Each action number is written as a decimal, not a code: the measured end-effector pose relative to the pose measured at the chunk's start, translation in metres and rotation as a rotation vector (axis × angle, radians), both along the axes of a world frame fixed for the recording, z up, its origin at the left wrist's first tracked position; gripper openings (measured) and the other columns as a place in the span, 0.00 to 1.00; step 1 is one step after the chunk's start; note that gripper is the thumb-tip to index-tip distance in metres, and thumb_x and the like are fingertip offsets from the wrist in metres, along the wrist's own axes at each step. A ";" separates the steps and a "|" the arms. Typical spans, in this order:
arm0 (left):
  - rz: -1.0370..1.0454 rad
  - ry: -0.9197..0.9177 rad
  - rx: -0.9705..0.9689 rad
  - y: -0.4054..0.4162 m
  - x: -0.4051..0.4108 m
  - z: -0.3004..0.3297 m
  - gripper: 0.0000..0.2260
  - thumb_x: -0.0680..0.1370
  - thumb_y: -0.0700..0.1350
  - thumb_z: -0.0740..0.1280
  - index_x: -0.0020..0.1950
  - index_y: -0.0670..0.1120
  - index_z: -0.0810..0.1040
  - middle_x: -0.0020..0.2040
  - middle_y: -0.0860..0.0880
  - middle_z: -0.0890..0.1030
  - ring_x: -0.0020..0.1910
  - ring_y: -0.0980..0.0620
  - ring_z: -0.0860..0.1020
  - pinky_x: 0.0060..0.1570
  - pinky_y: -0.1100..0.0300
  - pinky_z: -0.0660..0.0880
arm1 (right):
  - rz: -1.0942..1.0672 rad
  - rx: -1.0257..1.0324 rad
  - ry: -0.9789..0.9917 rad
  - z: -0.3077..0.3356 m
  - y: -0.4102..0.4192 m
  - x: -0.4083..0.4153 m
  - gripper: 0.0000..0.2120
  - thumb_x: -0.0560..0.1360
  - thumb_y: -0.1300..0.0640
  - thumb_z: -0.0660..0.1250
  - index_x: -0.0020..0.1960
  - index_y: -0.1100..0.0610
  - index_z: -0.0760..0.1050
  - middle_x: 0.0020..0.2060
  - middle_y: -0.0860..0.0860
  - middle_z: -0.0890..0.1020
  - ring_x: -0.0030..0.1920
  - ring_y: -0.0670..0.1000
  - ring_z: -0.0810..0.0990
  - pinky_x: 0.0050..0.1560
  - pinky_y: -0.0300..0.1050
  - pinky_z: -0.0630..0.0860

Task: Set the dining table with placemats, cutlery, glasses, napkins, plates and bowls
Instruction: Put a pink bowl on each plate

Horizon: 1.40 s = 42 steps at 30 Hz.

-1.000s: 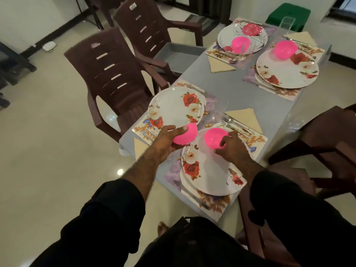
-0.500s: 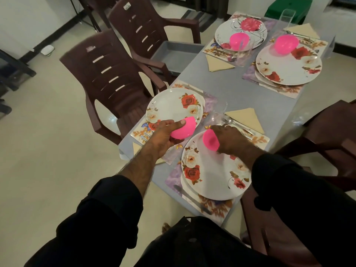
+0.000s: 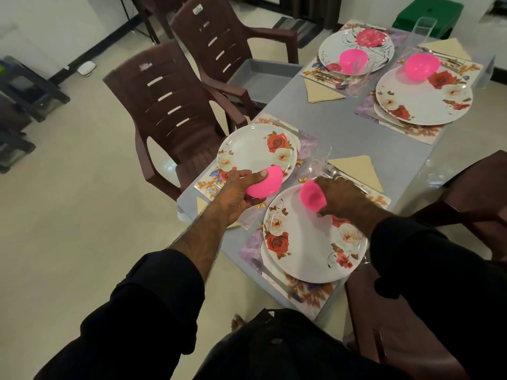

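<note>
Since the earlier frame, my right hand (image 3: 346, 197) tipped its round pink plastic bowl (image 3: 312, 196) sideways over the near floral plate (image 3: 310, 242); my left hand's (image 3: 233, 196) fingers gripped another pink bowl (image 3: 264, 182) above the grey worktop (image 3: 356, 138).

The tabletop (image 3: 354, 138) carries 4 place settings, 2 near and 2 far. At the near left, a plate (image 3: 253, 149) lies on a placemat (image 3: 306, 145); the left hand (image 3: 233, 196) holds a bowl (image 3: 264, 182) over that plate's near edge. At the near right, the right hand (image 3: 343, 197) holds a tilted bowl (image 3: 311, 196) over the far part of another plate (image 3: 310, 242). Behind it lies a folded napkin (image 3: 356, 170), with a glass (image 3: 318, 160) just left of the napkin. 2 chairs (image 3: 175, 105) stand left of the tabletop.
</note>
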<state>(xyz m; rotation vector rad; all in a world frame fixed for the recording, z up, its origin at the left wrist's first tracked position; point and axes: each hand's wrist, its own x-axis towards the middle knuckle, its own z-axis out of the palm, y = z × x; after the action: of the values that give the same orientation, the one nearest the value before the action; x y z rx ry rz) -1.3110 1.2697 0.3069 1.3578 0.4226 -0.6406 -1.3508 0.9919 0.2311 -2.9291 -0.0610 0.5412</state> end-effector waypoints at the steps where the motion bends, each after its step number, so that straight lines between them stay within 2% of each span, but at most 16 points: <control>1: 0.002 -0.006 -0.002 0.001 -0.001 0.001 0.33 0.71 0.48 0.83 0.71 0.44 0.73 0.69 0.41 0.75 0.67 0.39 0.79 0.61 0.37 0.82 | 0.009 -0.002 0.006 0.001 -0.001 0.000 0.51 0.61 0.40 0.85 0.77 0.51 0.65 0.65 0.54 0.82 0.62 0.60 0.80 0.61 0.53 0.77; 3: -0.003 -0.014 -0.001 0.003 -0.002 0.004 0.28 0.73 0.48 0.82 0.68 0.45 0.73 0.69 0.42 0.75 0.67 0.39 0.79 0.63 0.36 0.81 | 0.028 0.022 -0.002 0.001 -0.005 0.002 0.53 0.59 0.40 0.86 0.77 0.51 0.64 0.69 0.54 0.79 0.65 0.60 0.79 0.63 0.55 0.77; 5: -0.012 -0.020 0.009 0.005 -0.003 0.007 0.27 0.74 0.48 0.81 0.68 0.45 0.73 0.68 0.42 0.75 0.67 0.39 0.79 0.64 0.37 0.81 | 0.048 0.063 -0.017 0.004 -0.009 0.005 0.54 0.59 0.43 0.86 0.78 0.52 0.64 0.73 0.55 0.75 0.68 0.62 0.77 0.66 0.57 0.76; 9: -0.010 -0.038 0.010 0.009 -0.005 0.010 0.32 0.73 0.49 0.81 0.72 0.43 0.73 0.69 0.42 0.75 0.67 0.39 0.78 0.61 0.39 0.82 | 0.037 0.117 0.001 0.013 -0.022 0.014 0.31 0.69 0.59 0.78 0.70 0.53 0.74 0.65 0.55 0.81 0.64 0.62 0.79 0.63 0.55 0.77; 11: -0.001 -0.044 0.017 0.009 -0.006 0.012 0.32 0.74 0.49 0.81 0.73 0.42 0.72 0.69 0.42 0.75 0.67 0.39 0.79 0.62 0.39 0.82 | 0.047 0.140 0.062 0.012 -0.025 0.018 0.32 0.70 0.62 0.77 0.72 0.53 0.74 0.66 0.55 0.80 0.67 0.60 0.78 0.67 0.55 0.75; 13: 0.007 -0.045 0.025 0.007 -0.007 0.015 0.32 0.73 0.49 0.81 0.73 0.42 0.72 0.69 0.42 0.75 0.66 0.40 0.79 0.61 0.40 0.82 | 0.052 0.159 0.105 -0.001 -0.026 0.021 0.36 0.68 0.60 0.80 0.74 0.53 0.73 0.68 0.54 0.78 0.68 0.58 0.77 0.70 0.54 0.74; 17: 0.005 -0.039 0.028 0.002 -0.009 0.019 0.35 0.71 0.49 0.83 0.72 0.43 0.72 0.68 0.42 0.75 0.66 0.39 0.79 0.61 0.40 0.83 | 0.057 0.149 0.076 0.007 0.001 0.010 0.47 0.63 0.51 0.85 0.77 0.51 0.67 0.72 0.54 0.74 0.69 0.60 0.76 0.68 0.56 0.76; 20: -0.005 -0.038 0.045 0.000 -0.011 0.019 0.35 0.70 0.49 0.83 0.73 0.43 0.72 0.68 0.42 0.75 0.66 0.39 0.79 0.62 0.39 0.82 | 0.042 0.091 0.068 0.012 0.008 0.006 0.43 0.67 0.53 0.83 0.77 0.53 0.67 0.71 0.56 0.77 0.68 0.60 0.77 0.68 0.53 0.75; 23: -0.013 -0.039 0.041 0.002 -0.012 0.017 0.33 0.72 0.49 0.82 0.73 0.44 0.72 0.68 0.42 0.75 0.67 0.40 0.79 0.63 0.39 0.81 | 0.056 0.050 0.038 0.010 -0.002 0.008 0.42 0.66 0.53 0.83 0.75 0.53 0.68 0.67 0.55 0.79 0.64 0.60 0.80 0.64 0.52 0.78; 27: -0.015 -0.026 0.026 0.005 -0.013 0.018 0.35 0.68 0.50 0.81 0.71 0.46 0.72 0.68 0.43 0.74 0.67 0.40 0.78 0.65 0.39 0.80 | 0.071 -0.003 0.004 0.003 -0.011 0.009 0.42 0.65 0.47 0.84 0.74 0.53 0.68 0.65 0.55 0.81 0.62 0.59 0.81 0.63 0.53 0.79; 31: -0.017 -0.029 0.029 0.006 -0.013 0.017 0.31 0.71 0.49 0.81 0.70 0.46 0.73 0.67 0.43 0.76 0.66 0.40 0.79 0.63 0.40 0.82 | 0.063 -0.034 -0.034 -0.004 -0.005 0.007 0.42 0.66 0.43 0.82 0.74 0.52 0.68 0.65 0.54 0.81 0.62 0.59 0.81 0.63 0.54 0.79; 36: -0.053 -0.044 0.103 0.006 -0.008 0.024 0.39 0.68 0.52 0.83 0.74 0.46 0.70 0.67 0.42 0.77 0.63 0.40 0.81 0.58 0.42 0.84 | 0.017 -0.024 -0.064 -0.001 -0.001 0.005 0.42 0.69 0.38 0.79 0.76 0.51 0.66 0.71 0.54 0.77 0.67 0.60 0.78 0.68 0.58 0.76; 38: -0.069 -0.044 0.103 0.008 -0.004 0.026 0.41 0.67 0.50 0.84 0.75 0.46 0.68 0.68 0.43 0.76 0.63 0.40 0.82 0.55 0.46 0.85 | -0.049 0.093 -0.141 0.011 0.006 0.005 0.37 0.74 0.42 0.76 0.77 0.50 0.67 0.72 0.56 0.76 0.69 0.62 0.76 0.69 0.58 0.74; 39: -0.073 -0.045 0.104 0.009 -0.002 0.026 0.42 0.67 0.49 0.84 0.75 0.47 0.68 0.69 0.43 0.76 0.64 0.40 0.81 0.52 0.48 0.86 | -0.097 0.221 -0.193 0.019 0.011 0.006 0.33 0.76 0.45 0.75 0.77 0.49 0.68 0.70 0.56 0.77 0.66 0.61 0.77 0.66 0.56 0.76; 42: -0.089 -0.066 0.146 0.013 0.008 0.025 0.47 0.65 0.49 0.87 0.78 0.48 0.67 0.70 0.43 0.75 0.65 0.41 0.81 0.49 0.52 0.85 | -0.184 0.691 -0.276 0.048 0.030 0.015 0.25 0.78 0.56 0.75 0.73 0.46 0.74 0.60 0.51 0.80 0.52 0.53 0.81 0.52 0.44 0.78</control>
<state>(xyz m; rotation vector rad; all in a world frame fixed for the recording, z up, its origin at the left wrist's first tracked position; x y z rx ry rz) -1.3030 1.2823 0.3316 1.5392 0.3629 -0.6463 -1.3360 1.0216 0.2790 -2.2764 -0.0079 0.0544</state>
